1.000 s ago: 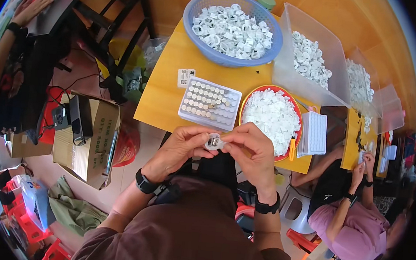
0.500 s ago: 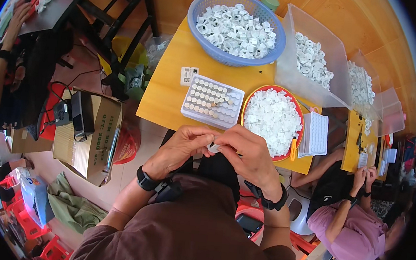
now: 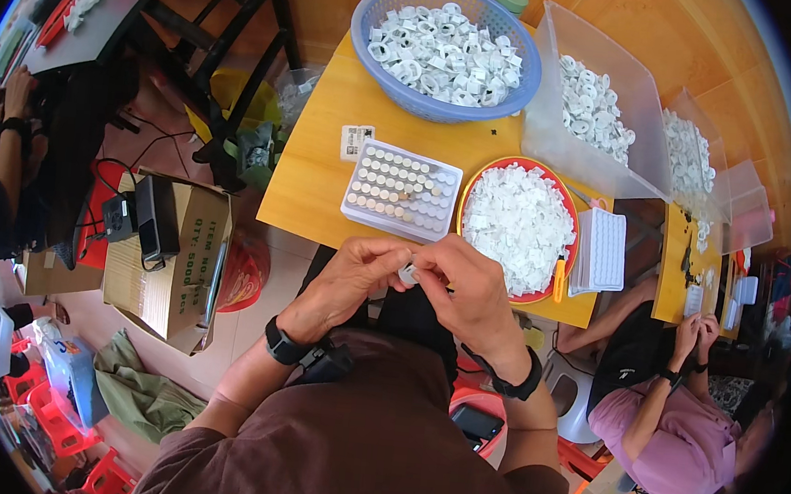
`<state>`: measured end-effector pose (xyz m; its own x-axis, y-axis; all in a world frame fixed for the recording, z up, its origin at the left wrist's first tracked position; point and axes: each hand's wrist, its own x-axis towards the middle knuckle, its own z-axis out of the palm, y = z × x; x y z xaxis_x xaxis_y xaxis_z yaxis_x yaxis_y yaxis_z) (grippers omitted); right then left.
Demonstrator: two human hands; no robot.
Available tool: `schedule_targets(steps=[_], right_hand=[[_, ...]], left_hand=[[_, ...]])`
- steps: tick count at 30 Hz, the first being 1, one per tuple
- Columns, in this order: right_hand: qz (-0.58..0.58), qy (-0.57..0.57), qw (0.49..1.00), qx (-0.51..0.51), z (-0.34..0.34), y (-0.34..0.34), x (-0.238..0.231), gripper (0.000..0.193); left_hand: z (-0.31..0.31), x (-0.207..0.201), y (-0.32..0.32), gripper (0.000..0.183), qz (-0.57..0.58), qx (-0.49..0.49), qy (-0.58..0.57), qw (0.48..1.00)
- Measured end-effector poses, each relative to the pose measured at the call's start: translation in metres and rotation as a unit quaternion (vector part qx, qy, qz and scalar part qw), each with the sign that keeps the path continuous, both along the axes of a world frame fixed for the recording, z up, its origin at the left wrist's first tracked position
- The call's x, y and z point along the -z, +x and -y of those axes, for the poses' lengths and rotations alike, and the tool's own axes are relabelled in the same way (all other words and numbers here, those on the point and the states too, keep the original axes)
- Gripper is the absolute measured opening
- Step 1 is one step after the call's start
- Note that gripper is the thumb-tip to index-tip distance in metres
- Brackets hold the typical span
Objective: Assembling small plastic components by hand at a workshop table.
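A small white plastic part (image 3: 408, 274) is pinched between my two hands, above my lap and in front of the table's near edge. My left hand (image 3: 355, 279) grips its left side with thumb and fingertips. The closed fingers of my right hand (image 3: 465, 286) are at its other side and partly hide it. Just beyond my hands stands a white tray (image 3: 375, 209) with rows of round, cream-coloured pieces and several bare sockets at its right. Next to it is a red-rimmed round bowl (image 3: 465, 199) heaped with small white clear-looking pieces (image 3: 520, 225).
At the back of the yellow table (image 3: 314, 160) stands a blue basket (image 3: 370, 52) of white parts, beside a clear bin (image 3: 649, 142) of similar ones. A yellow-handled cutter (image 3: 559, 278) leans by the bowl, near stacked white trays (image 3: 608, 251). A co-worker (image 3: 666, 431) sits at right.
The white part has turned slightly between my fingertips, and my right fingers have shifted a little. At the far left, another person's arm has moved.
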<state>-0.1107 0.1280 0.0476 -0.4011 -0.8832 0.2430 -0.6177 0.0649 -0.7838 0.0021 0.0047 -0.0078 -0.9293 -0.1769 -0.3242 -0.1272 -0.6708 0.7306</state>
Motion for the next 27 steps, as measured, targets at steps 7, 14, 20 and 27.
schedule_targets(steps=[7,14,20,27], right_hand=[[-0.099,-0.068,0.991,0.065,0.0,0.013,0.018,0.015],[0.021,-0.103,0.983,0.154,0.0,0.02,0.017,0.017],[0.299,-0.098,0.931,0.184,-0.009,0.023,0.036,0.013],[0.421,-0.124,0.881,0.179,-0.002,0.024,0.041,0.01]], left_hand=[[-0.002,-0.013,-0.004,0.023,-0.017,-0.014,-0.064,0.998],[-0.005,-0.014,-0.007,0.018,0.001,-0.062,-0.07,0.996],[-0.006,-0.012,-0.009,0.015,-0.021,-0.074,-0.144,0.987],[-0.012,-0.013,-0.009,0.015,-0.04,-0.092,-0.239,0.966]])
